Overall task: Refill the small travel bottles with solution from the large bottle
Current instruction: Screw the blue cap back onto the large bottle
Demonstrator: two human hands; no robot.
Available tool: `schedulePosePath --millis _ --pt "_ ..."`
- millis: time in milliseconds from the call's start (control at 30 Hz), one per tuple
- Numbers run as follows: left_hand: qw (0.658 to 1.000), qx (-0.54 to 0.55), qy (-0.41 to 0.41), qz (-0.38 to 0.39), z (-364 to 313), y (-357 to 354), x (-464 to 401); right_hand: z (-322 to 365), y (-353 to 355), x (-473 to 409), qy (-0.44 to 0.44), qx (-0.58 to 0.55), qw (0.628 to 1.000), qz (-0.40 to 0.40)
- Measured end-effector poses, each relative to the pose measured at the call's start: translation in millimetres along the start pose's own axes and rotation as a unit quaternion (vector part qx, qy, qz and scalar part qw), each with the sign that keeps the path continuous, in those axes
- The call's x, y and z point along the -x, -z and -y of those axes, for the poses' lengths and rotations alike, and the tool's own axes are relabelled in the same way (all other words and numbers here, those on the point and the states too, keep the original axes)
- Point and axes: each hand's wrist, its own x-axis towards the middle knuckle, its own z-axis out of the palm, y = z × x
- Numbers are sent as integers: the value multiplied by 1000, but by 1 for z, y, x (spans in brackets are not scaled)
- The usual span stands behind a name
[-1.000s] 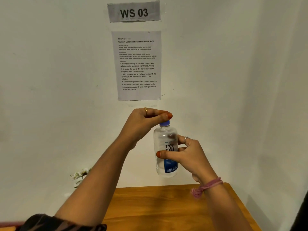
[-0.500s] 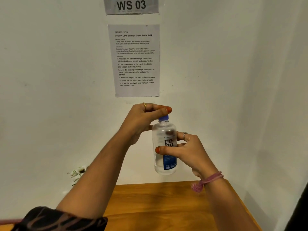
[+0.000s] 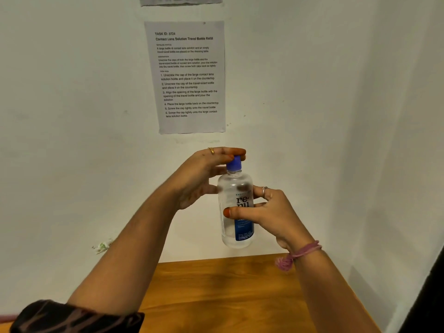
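Two hands hold the large bottle (image 3: 236,207) up above the bench (image 3: 228,284), standing straight. The right hand (image 3: 269,212) grips its middle. The left hand (image 3: 204,174) pinches the blue cap (image 3: 234,162) on top, ready to twist.

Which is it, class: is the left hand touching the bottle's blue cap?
Touching. The head view shows the left hand with fingers curled over the blue cap.
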Motion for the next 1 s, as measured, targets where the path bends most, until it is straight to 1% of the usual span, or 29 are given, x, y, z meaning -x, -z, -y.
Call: schedulePosePath --millis 100,167,400,700,800,900,1000 --pt "997 -26 -15 -69 4 -7 -3 -4 -3 -3 -3 7 1000 0" --pt "995 -25 -31 -93 10 -7 -7 -7 -4 -4 -4 9 1000 -2" --pt "999 9 0 -34 25 9 -3 -18 -8 -8 -17 23 1000 2" --pt "1000 17 21 6 40 17 -2 -32 -20 -13 -30 19 999 7" --pt "998 48 35 -3 53 15 3 -36 -21 -12 -30 28 999 1" --pt "998 11 63 -25 72 12 11 -44 -23 -9 -34 54 998 -11" --pt "997 2 60 -38 89 5 18 -55 -26 -5 -45 76 996 -21"
